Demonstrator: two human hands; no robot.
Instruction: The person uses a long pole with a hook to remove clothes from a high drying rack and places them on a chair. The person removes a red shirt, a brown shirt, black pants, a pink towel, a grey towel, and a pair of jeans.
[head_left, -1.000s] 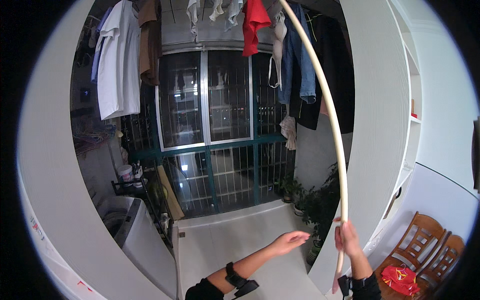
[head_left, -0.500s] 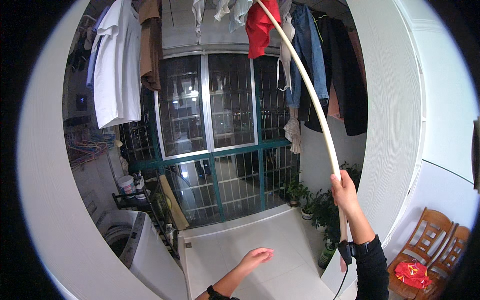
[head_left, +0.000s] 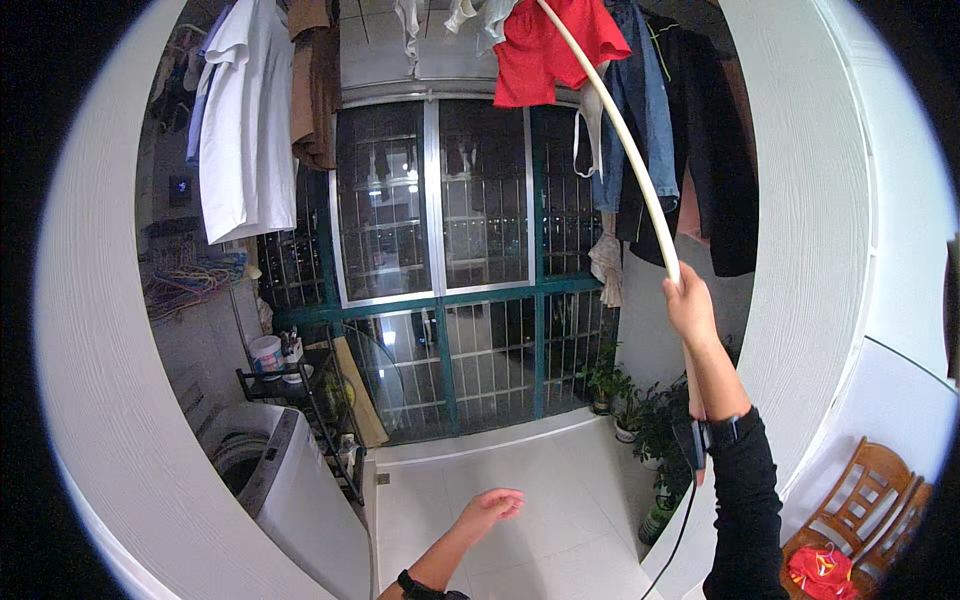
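Note:
My right hand [head_left: 690,308] is closed round a long, pale cream pole [head_left: 632,150], which rises up and leftward to the hanging clothes. Its upper end passes out at the top edge, in front of red shorts [head_left: 530,55]; whether it hooks their hanger is out of sight. Below the grip, the lower pole runs behind my right forearm. Lower down, my left hand [head_left: 492,508] hovers over the tiled floor, holding nothing, its fingers loosely bent.
A white shirt [head_left: 245,140], brown trousers [head_left: 313,90], jeans [head_left: 640,110] and black trousers [head_left: 715,160] hang overhead. A washing machine [head_left: 310,500] and black rack [head_left: 325,410] stand left. Potted plants [head_left: 660,440] line the right, near a wooden chair [head_left: 860,500] bearing red cloth [head_left: 822,572].
My right hand has moved up with the pole. The red shorts now appear wider and spread further right. My left hand has shifted slightly left, and the view has turned a little.

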